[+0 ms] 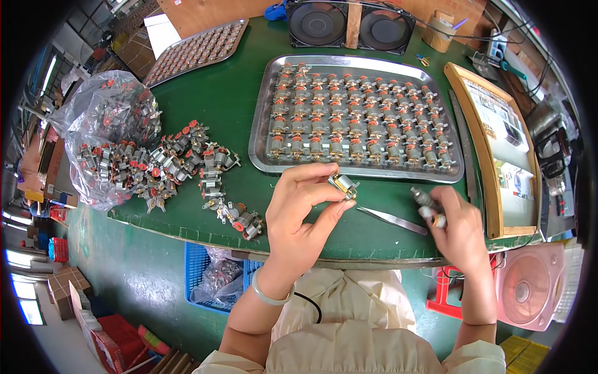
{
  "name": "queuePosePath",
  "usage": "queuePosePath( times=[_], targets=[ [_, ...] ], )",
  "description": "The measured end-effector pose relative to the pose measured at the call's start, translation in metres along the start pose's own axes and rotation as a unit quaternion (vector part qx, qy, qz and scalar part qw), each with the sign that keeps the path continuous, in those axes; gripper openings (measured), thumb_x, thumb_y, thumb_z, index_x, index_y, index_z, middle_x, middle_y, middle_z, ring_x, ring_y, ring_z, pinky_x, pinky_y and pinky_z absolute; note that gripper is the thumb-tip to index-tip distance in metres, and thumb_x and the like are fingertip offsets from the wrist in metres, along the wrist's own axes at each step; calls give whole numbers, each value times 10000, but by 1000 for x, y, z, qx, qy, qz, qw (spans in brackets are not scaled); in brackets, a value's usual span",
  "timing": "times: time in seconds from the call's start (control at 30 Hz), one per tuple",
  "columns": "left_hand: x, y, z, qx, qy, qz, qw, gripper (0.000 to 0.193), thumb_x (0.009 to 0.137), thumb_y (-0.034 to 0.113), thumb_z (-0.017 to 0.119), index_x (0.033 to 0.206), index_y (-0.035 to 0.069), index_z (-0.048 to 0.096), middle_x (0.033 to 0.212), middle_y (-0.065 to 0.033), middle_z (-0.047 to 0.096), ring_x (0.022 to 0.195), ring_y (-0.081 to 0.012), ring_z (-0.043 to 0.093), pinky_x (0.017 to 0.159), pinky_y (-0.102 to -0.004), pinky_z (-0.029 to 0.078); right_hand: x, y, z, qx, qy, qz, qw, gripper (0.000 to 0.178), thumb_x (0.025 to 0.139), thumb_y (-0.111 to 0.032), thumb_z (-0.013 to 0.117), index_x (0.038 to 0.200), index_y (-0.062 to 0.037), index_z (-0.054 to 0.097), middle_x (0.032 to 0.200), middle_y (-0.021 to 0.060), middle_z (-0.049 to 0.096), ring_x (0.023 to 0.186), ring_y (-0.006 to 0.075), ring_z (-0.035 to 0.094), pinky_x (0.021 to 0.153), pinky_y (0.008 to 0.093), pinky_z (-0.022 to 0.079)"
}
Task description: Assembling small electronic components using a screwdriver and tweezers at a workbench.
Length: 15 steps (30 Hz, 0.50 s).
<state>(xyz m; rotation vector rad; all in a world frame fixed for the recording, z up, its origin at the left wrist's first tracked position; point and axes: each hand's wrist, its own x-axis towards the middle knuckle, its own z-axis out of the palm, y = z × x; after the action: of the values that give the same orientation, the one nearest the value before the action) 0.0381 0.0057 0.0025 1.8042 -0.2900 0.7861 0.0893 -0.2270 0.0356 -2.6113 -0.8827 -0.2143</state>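
Observation:
Near the bench's front edge, my left hand (305, 212) pinches a small silver-and-brass metal component (343, 186) between thumb and fingers. My right hand (458, 227) is closed around a grey metal cylindrical piece (423, 198) with a pale end; its exact kind is hard to make out. Between the hands lie metal tweezers (393, 220), flat on the green bench top (367, 240). Beyond them is a steel tray (265, 163) with rows of small silver components with orange-red tops. Left of my left hand, similar loose components (215, 165) lie in a heap.
A clear plastic bag (93, 112) of components spills out at the left. Behind stand a second full tray (199, 53) and two black fans (317, 25). A wooden-framed board (498, 149) lies at right. Below are a blue crate (197, 268) and a pink fan (529, 287).

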Motion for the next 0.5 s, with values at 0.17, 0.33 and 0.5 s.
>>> queuePosePath(
  times=[0.17, 0.33, 0.5],
  targets=[
    [6, 9, 7, 49, 20, 31, 998, 145, 654, -57, 667, 769, 10, 610, 953, -133, 538, 783, -195, 572, 676, -292, 482, 14, -32, 5, 139, 99, -166, 971, 340, 594, 5, 665, 887, -23, 495, 646, 99, 510, 487, 244, 510, 427, 340, 402],
    [4, 12, 8, 60, 35, 4, 998, 155, 648, -53, 674, 779, 14, 625, 954, -139, 533, 813, -209, 567, 681, -298, 487, 22, -39, 10, 98, 128, -194, 968, 324, 611, -13, 666, 896, -13, 512, 614, 90, 482, 467, 241, 480, 407, 333, 380],
    [1, 5, 6, 104, 63, 64, 991, 177, 635, -52, 678, 787, 24, 630, 965, -147, 533, 833, -224, 563, 688, -305, 486, 25, -44, 12, 217, 93, -128, 963, 225, 699, -59, 661, 881, -5, 542, 589, 71, 483, 468, 183, 482, 415, 294, 374]
  ],
)
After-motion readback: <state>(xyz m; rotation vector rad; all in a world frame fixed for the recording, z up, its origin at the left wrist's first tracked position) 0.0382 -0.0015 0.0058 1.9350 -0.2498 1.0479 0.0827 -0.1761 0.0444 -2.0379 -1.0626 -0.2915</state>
